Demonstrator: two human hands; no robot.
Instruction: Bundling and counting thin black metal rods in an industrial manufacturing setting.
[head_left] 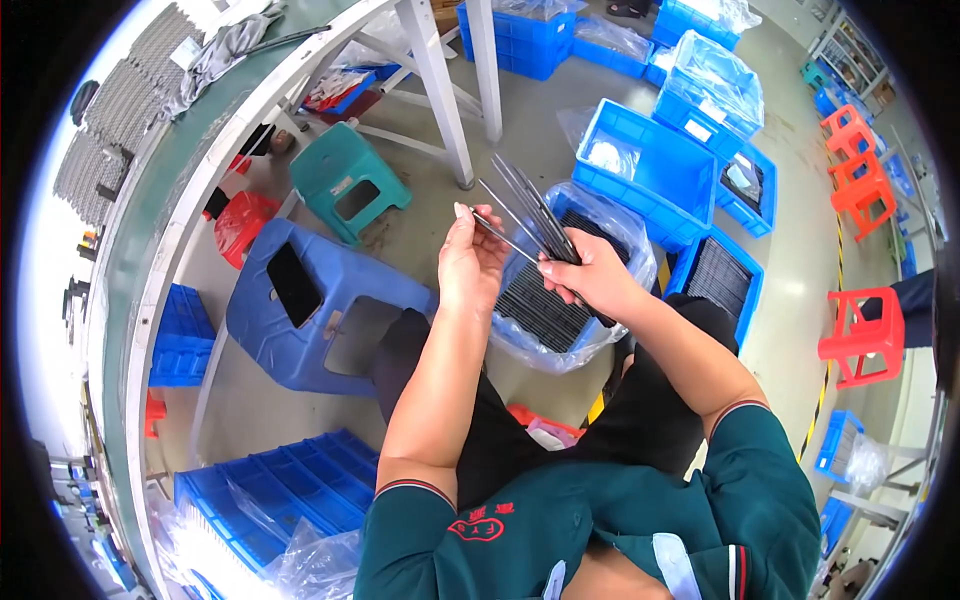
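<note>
A bundle of thin dark rods is gripped in my right hand, fanning out up and to the left. My left hand is beside it with thumb and fingers pinched around the end of one thin rod, whose other end runs to my right hand. Beneath both hands stands a blue bin lined with a clear plastic bag. Many similar black rods lie in rows inside it. Fingers partly hide how many rods I hold.
A blue stool with a dark phone on it stands at left, a green stool behind it. Blue crates line the right and back; one crate holds more rods. A workbench runs along the left.
</note>
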